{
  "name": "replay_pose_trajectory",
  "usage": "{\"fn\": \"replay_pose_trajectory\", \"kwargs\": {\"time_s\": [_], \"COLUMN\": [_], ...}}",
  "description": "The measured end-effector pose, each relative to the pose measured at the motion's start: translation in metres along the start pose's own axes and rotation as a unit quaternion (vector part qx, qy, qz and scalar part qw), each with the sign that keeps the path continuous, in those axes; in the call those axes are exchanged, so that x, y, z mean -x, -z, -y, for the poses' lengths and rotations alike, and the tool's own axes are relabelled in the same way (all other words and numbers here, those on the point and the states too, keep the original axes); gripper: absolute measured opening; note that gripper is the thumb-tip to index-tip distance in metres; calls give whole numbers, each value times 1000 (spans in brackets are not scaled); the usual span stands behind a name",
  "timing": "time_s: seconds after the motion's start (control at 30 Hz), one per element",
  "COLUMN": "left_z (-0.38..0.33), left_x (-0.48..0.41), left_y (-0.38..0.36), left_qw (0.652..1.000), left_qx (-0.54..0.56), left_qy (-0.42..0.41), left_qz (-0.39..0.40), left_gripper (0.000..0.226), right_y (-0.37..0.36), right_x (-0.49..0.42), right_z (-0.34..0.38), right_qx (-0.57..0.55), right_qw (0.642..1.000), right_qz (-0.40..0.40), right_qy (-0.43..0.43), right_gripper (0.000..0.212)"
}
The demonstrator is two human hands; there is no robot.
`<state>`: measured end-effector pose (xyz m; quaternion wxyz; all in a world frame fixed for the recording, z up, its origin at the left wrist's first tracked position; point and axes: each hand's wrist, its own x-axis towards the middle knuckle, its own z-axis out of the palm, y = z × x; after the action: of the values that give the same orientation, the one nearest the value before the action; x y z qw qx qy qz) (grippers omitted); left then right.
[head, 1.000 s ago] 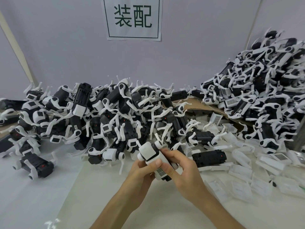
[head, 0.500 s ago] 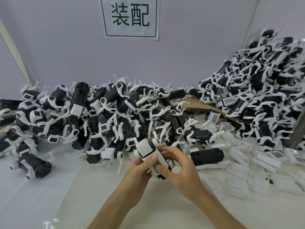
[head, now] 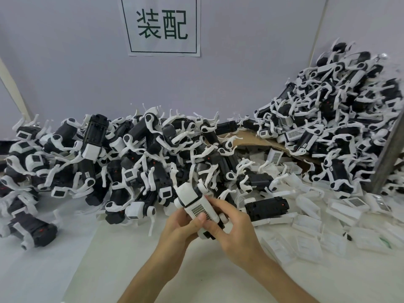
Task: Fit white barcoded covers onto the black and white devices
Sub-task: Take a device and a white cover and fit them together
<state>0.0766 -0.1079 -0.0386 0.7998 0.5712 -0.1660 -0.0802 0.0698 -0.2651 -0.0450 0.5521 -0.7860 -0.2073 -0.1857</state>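
Both my hands hold one black and white device (head: 188, 196) above the table, near the middle of the view. A white barcoded cover (head: 200, 211) lies on its upper face. My left hand (head: 181, 226) grips the device from the left, its thumb pressing on the cover. My right hand (head: 231, 226) wraps around the device's lower right end, fingers curled over it. The device's black underside is mostly hidden by my fingers.
A large pile of black and white devices (head: 122, 154) fills the left and centre. Another heap (head: 341, 119) rises at the right over cardboard (head: 251, 138). Loose white covers (head: 354, 202) and clear trays (head: 306, 239) lie at the right. A paper sign (head: 162, 25) hangs on the wall.
The device has stayed in both hands and shifted slightly up and left. The barcoded cover now faces up more plainly, with my left thumb lower on it.
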Motion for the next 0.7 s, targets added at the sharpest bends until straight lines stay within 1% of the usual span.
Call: {"fn": "replay_pose_trajectory", "kwargs": {"time_s": [0.1, 0.23, 0.37, 0.47, 0.6, 0.7], "left_z": [-2, -2, -1, 0, -2, -4], "left_x": [1, 2, 1, 0, 1, 2], "left_y": [0, 0, 0, 0, 0, -3], "left_qw": [1000, 1000, 999, 999, 999, 998], "left_qx": [6, 9, -8, -25, -27, -25], "left_qy": [9, 21, 23, 18, 23, 44], "left_qz": [-11, -13, -26, -41, -40, -26], "left_gripper": [27, 29, 42, 42, 31, 42], "right_y": [-1, 3, 4, 3, 5, 10], "right_x": [-1, -4, -4, -4, -3, -4], "right_z": [0, 1, -2, -4, -2, 0], "right_qx": [7, -21, -24, -11, -10, 72], "right_qw": [1000, 999, 999, 999, 999, 997], "right_qz": [1, 32, 46, 36, 30, -13], "right_qy": [-2, -9, -5, 5, 11, 24], "right_gripper": [45, 37, 36, 36, 33, 26]}}
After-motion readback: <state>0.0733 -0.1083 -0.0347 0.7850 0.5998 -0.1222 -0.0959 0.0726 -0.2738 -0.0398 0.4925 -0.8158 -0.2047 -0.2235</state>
